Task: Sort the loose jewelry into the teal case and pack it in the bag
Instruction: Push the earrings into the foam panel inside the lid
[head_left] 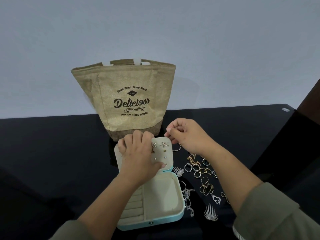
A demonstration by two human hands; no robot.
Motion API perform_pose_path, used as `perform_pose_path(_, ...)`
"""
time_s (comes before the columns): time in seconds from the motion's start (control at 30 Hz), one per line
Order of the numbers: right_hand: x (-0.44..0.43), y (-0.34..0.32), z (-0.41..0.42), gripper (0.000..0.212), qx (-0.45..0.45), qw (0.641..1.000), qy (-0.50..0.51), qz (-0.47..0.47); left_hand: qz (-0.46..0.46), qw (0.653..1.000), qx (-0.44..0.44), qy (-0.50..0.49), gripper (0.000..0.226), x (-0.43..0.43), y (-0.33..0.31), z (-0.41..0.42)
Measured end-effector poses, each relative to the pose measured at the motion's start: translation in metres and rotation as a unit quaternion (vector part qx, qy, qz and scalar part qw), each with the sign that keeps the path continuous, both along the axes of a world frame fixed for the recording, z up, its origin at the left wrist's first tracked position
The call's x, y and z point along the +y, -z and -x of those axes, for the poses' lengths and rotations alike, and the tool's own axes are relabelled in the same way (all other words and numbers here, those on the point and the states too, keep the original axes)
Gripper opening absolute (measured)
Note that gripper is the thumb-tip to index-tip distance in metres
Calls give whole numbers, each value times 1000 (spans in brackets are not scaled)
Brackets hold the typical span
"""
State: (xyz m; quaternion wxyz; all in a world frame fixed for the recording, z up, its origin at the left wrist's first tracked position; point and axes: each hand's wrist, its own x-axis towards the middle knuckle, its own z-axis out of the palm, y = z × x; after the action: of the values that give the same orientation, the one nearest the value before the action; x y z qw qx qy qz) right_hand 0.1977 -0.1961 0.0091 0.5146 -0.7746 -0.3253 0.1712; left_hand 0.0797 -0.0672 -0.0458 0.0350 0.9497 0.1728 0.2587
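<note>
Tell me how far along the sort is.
Done: star earrings and studs sit on the lid panel of the open teal case. In hand: left hand grips that panel, right hand pinches its corner. Remaining: rings, chains and heart pendant lie loose beside it; base compartments look empty; the case isn't in the bag.

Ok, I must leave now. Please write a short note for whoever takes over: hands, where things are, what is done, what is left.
Left hand grips the lid of the open case from the front.
Right hand: fingers pinch at the lid's top right corner; any piece in them is too small to see.
Case lies on the table, before the upright bag.
Done: several earrings pinned in the lid.
Left: loose jewelry lies right of the case; sort it in, close the case, pack it in the bag.
</note>
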Motion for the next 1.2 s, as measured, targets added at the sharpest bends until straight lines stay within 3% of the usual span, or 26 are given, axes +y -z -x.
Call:
perform_pose_path(0.3,5,6,-6,9,19,1000,12,-12,39,998,39,20,101,8,0,-5)
perform_pose_path(0.57,6,8,-7,9,37,999,16,-22,55,998,35,15,92,7,-2,-9)
perform_pose_path(0.67,6,5,-6,10,75,997,14,-32,45,999,17,2,90,3,-2,-7)
perform_pose_path(0.77,1,3,-7,11,167,985,-11,-32,35,999,-39,3,88,-1,2,-1)
perform_pose_path(0.83,-3,6,-9,10,186,981,-46,14,24,996,-87,-3,86,-6,6,6)
perform_pose_path(1.0,-7,16,-6,8,119,965,-133,192,-109,975,-194,-30,61,-22,20,24)
perform_pose_path(1.2,-7,22,-5,13,110,952,-182,219,-189,958,-202,-73,52,-35,31,38)
